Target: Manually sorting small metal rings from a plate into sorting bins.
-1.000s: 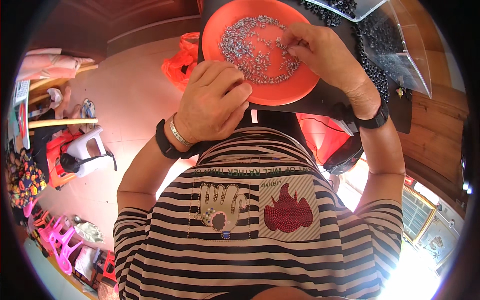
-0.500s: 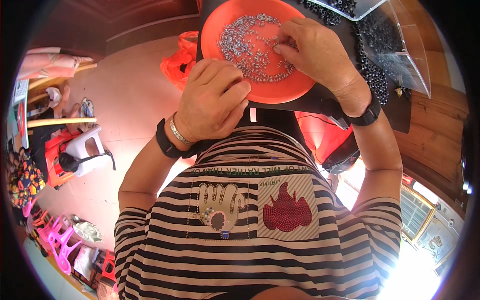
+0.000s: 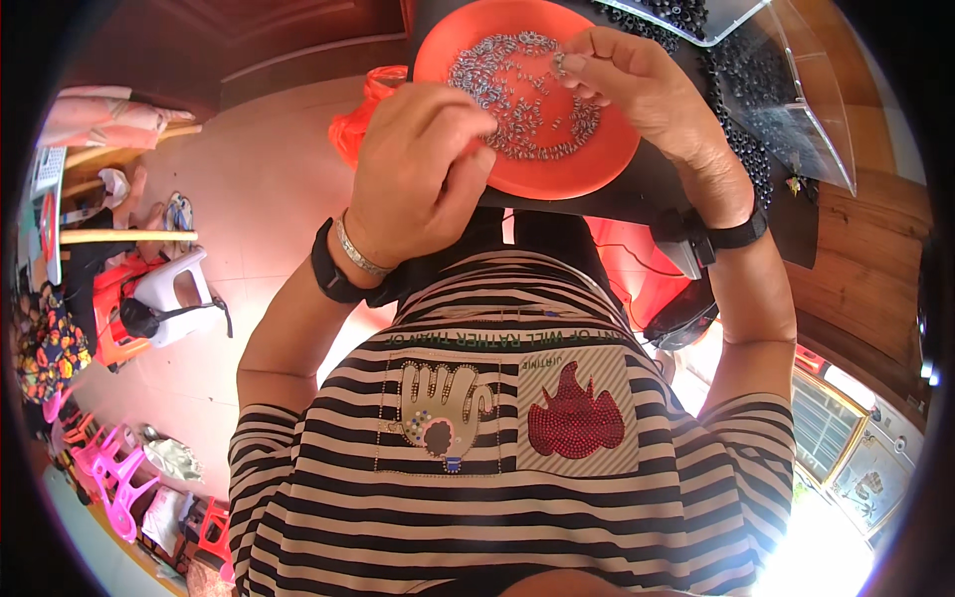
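An orange-red plastic dish (image 3: 587, 177) holds many small silver metal springs (image 3: 532, 134), spread in a rough ring. Over its right side, my right hand (image 3: 642, 90) pinches a small metal spring (image 3: 559, 64) between thumb and fingertips. My left hand (image 3: 418, 169) is at the dish's left edge, its fingers curled and the thumb close to the index finger. Whatever it may hold is hidden by the fingers. Both wrists wear black bands.
The dish sits on a dark table (image 3: 796, 224). Many small black round parts (image 3: 741, 149) lie on the right, beside a clear plastic box (image 3: 821, 129). A red plastic bag (image 3: 363, 114) hangs left of the dish. Stools (image 3: 174, 294) stand on the floor at left.
My right hand has lifted from among the springs, a spring now showing at its fingertips. My left hand has turned and its fingers have loosened a little. The view has shifted slightly.
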`<state>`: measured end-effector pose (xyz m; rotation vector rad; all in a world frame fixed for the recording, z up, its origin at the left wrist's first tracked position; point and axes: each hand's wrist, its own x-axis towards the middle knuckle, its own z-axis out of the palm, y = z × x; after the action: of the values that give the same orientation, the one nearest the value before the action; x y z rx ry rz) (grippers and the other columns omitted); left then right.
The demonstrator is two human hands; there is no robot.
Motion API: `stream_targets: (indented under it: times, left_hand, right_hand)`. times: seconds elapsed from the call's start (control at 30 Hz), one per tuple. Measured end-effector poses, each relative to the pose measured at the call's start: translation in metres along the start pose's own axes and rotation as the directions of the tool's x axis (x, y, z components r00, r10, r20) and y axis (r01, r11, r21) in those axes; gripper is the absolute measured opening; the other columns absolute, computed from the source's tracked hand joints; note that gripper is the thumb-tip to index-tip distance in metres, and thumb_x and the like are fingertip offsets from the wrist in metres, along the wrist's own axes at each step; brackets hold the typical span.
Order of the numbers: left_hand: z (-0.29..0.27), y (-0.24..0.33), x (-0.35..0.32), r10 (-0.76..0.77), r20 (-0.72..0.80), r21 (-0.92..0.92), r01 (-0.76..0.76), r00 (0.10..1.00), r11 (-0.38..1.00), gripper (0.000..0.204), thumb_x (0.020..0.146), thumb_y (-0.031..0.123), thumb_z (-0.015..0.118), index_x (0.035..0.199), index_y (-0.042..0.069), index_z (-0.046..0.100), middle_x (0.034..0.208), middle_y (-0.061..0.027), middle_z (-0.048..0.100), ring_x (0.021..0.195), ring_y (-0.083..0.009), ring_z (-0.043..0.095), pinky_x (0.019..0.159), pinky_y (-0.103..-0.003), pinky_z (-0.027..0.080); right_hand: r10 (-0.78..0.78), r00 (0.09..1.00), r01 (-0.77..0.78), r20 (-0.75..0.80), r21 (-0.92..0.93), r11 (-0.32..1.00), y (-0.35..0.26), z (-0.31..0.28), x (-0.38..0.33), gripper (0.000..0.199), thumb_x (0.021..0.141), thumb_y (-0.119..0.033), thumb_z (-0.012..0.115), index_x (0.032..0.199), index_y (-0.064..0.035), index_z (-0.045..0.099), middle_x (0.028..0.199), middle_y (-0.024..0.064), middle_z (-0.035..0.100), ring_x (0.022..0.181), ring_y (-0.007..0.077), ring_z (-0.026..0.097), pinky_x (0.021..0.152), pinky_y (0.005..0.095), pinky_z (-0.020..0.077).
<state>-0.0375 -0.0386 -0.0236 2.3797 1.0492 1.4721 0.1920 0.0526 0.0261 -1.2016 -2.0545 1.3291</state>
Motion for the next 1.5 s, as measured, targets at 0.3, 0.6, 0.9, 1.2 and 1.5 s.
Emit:
stream_targets:
  times: [0.3,0.6,0.9,1.2,1.5]
  left_hand:
    - [0.016,-0.001,0.031,-0.055,-0.052,0.099,0.060,0.997,0.993,0.019,0.080,0.012,0.064,0.093,0.002,0.054,0.083,-0.0116,0.058,0.079,-0.0324,0.057,0.070,-0.042,0.044]
    - [0.012,-0.006,0.033,0.115,0.015,0.214,-0.116,0.993,0.970,0.010,0.083,0.010,0.061,0.086,0.004,0.054,0.080,-0.0112,0.057,0.074,-0.0315,0.054,0.069,-0.042,0.043]
    - [0.009,-0.010,0.031,0.026,0.039,0.062,-0.028,0.999,0.998,0.007,0.085,0.007,0.057,0.088,0.001,0.054,0.078,-0.0137,0.056,0.075,-0.0348,0.054,0.070,-0.044,0.043]
    - [-0.002,-0.017,0.025,-0.373,0.250,-0.336,0.442,0.893,0.832,0.015,0.095,0.015,0.052,0.095,0.000,0.055,0.077,-0.0150,0.057,0.066,-0.0296,0.054,0.062,-0.035,0.044]
    - [-0.003,-0.014,0.024,-0.362,0.288,-0.422,0.457,0.887,0.783,0.020,0.098,0.016,0.047,0.105,-0.001,0.055,0.093,-0.0051,0.059,0.081,-0.0124,0.052,0.078,-0.026,0.045]
  right_hand:
    - [0.109,0.992,-0.125,0.062,0.507,0.853,-0.020,0.032,-0.016,0.028,0.096,-0.027,0.061,0.108,-0.0028,0.065,0.091,-0.0003,0.066,0.081,0.0057,0.059,0.072,0.0214,0.0468]
    - [0.087,0.996,-0.090,0.021,0.308,0.947,-0.027,0.039,-0.025,0.026,0.098,-0.031,0.057,0.097,-0.0068,0.067,0.087,-0.0016,0.065,0.078,0.0056,0.057,0.071,0.0216,0.0440]
    - [-0.014,0.999,0.020,-0.037,0.166,0.986,-0.026,0.045,-0.023,0.028,0.098,-0.029,0.055,0.095,-0.0032,0.066,0.081,0.0032,0.065,0.074,0.0110,0.058,0.070,0.0262,0.0473]
    - [-0.083,0.996,0.076,-0.040,-0.159,0.984,-0.033,0.033,-0.029,0.019,0.097,-0.014,0.058,0.107,0.0018,0.062,0.087,0.0041,0.065,0.082,0.0075,0.061,0.076,0.0256,0.0506]
    - [-0.100,0.995,0.100,-0.009,0.013,0.995,-0.021,0.033,-0.026,0.020,0.096,-0.010,0.059,0.113,-0.0012,0.064,0.099,0.0010,0.066,0.092,0.0078,0.060,0.085,0.0239,0.0492]
